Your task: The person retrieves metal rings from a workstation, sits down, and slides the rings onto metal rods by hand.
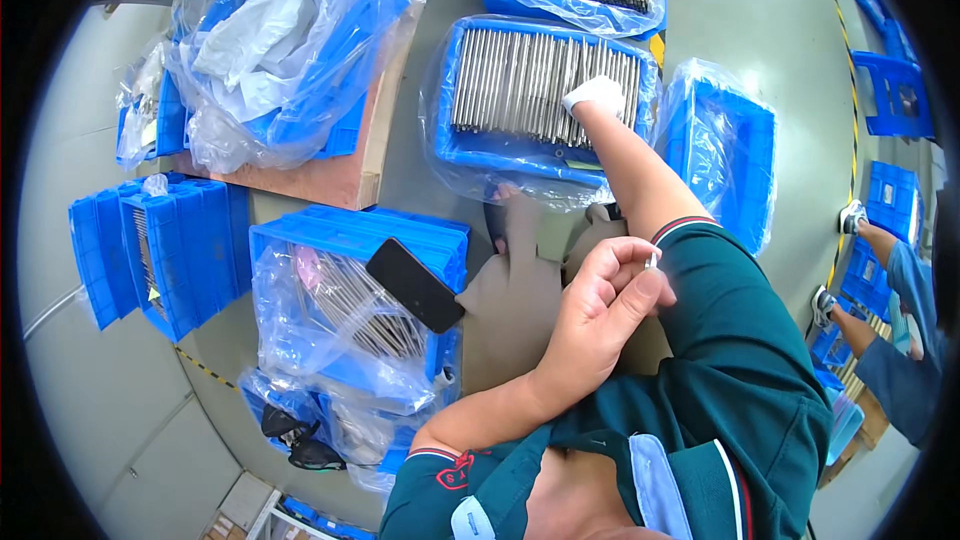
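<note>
The slender silver metal rods (520, 80) show bright parallel streaks. The blue rectangular plastic bin (520, 152) around them is plain, its film liner (440, 162) colourless. The fabric glove (604, 91) on the right hand (592, 100) is white; the small piece (652, 261) in the left hand (602, 298) appears whitish. The dark green short-sleeved shirt (745, 360) carries 1 red emblem (456, 472). The floor tape (848, 35) is striped yellow and black.

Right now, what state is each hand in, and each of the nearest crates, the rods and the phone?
Left hand: pinching a small pale item, kind unclear
Right hand: gloved, over the rods
Metal rods: side by side
Rods' crate: open, plastic-lined
Right-hand crate: open, plastic-lined
Phone: dark face up
</note>
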`<action>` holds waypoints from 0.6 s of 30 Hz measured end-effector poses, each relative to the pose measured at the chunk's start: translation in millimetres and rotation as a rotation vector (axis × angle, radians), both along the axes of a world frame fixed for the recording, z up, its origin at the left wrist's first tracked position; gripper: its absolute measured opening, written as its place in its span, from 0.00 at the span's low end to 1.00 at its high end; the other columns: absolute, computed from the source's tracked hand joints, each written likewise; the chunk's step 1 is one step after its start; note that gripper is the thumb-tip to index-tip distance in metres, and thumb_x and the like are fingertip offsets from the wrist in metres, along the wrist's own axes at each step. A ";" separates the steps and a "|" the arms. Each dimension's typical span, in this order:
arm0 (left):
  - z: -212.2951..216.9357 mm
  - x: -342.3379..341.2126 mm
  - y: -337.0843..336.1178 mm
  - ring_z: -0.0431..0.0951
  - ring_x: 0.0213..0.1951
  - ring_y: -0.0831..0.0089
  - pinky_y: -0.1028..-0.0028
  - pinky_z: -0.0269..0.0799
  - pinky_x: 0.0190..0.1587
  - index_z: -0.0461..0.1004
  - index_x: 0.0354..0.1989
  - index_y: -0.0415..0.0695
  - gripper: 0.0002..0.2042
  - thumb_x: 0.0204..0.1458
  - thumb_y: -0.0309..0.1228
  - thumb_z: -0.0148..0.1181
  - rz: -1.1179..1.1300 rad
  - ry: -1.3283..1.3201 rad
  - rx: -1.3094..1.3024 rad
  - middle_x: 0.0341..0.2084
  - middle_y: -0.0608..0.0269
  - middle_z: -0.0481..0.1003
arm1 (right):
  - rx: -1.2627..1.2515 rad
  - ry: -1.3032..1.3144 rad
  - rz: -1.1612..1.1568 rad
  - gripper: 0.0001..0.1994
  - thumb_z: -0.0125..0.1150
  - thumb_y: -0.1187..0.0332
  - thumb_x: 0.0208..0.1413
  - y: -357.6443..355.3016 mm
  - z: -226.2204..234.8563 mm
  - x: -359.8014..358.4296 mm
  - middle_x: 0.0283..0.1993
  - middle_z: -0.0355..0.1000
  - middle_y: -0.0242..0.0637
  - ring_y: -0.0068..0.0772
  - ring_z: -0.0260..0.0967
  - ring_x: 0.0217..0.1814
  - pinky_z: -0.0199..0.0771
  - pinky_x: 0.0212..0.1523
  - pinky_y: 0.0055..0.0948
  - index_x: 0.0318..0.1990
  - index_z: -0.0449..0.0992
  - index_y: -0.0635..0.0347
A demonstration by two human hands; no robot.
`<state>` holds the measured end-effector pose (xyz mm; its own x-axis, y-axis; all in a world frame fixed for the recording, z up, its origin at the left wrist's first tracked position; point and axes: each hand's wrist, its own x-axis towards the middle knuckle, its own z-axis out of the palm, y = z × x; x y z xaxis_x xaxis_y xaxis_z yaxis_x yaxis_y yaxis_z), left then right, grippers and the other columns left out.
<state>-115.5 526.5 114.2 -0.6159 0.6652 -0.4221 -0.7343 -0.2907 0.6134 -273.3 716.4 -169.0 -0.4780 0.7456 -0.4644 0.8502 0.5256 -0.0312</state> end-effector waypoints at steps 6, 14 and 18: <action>3.7 -1.4 4.8 0.68 0.33 0.80 0.81 0.63 0.40 0.64 0.48 0.39 0.15 0.58 0.37 0.51 -0.026 0.006 -0.002 0.31 0.61 0.72 | 0.001 0.128 -0.121 0.16 0.61 0.63 0.39 3.6 -5.2 2.4 0.41 0.75 0.46 0.40 0.73 0.47 0.73 0.46 0.31 0.37 0.78 0.60; 0.6 -3.2 3.2 0.68 0.33 0.79 0.80 0.62 0.40 0.63 0.47 0.38 0.15 0.58 0.36 0.50 -0.012 0.013 -0.043 0.31 0.59 0.72 | -0.049 0.163 -0.135 0.10 0.59 0.67 0.44 7.9 -8.8 -0.6 0.38 0.76 0.45 0.39 0.74 0.45 0.74 0.44 0.30 0.34 0.79 0.60; 0.5 -2.5 4.6 0.68 0.33 0.79 0.80 0.62 0.40 0.64 0.47 0.39 0.14 0.58 0.35 0.50 -0.015 0.014 -0.050 0.31 0.59 0.73 | -0.060 0.184 -0.170 0.14 0.57 0.65 0.44 8.3 -12.8 2.0 0.43 0.74 0.47 0.43 0.72 0.48 0.72 0.48 0.35 0.39 0.77 0.61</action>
<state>-118.0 531.1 114.7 -0.6123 0.6524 -0.4467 -0.7297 -0.2486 0.6370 -271.3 724.7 -181.8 -0.4288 0.7963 -0.4266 0.9032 0.3683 -0.2205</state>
